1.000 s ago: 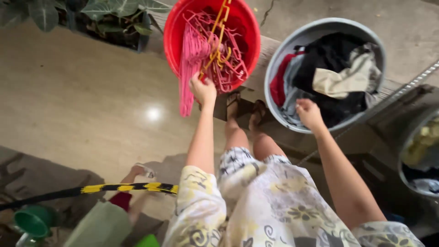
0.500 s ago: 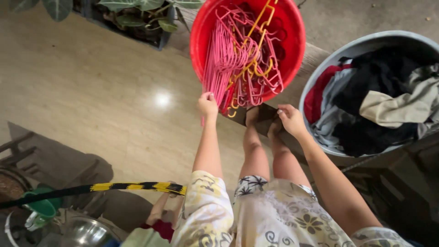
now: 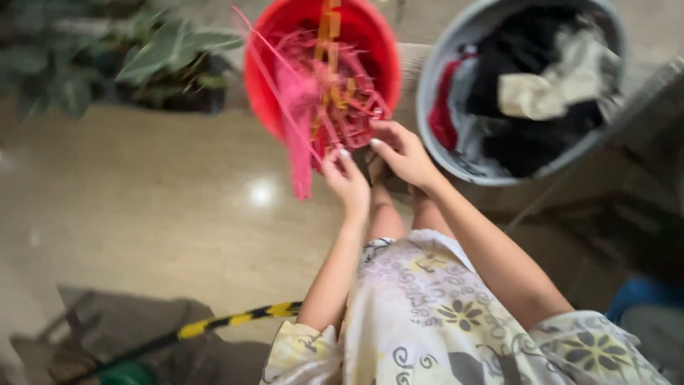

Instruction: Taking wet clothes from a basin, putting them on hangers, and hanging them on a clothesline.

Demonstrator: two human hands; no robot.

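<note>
Pinching the pink hangers point(image 3: 299, 135) low, left hand point(image 3: 347, 180) sits nearer; they run upward into the red bucket point(image 3: 267, 85), right hand point(image 3: 402, 151) curled beside

1. Both bare arms reach forward and away from the body, elbows slightly bent, forearms converging toward the far middle of the scene.
2. The left hand point(image 3: 347, 175) is raised, fingers curled closed in a pinching grip, palm turned right.
3. The right hand point(image 3: 400, 151) sits just beside it, slightly farther, fingers bent and spread leftward.
4. The two hands are nearly touching; motion blur softens the fingertips.
</note>
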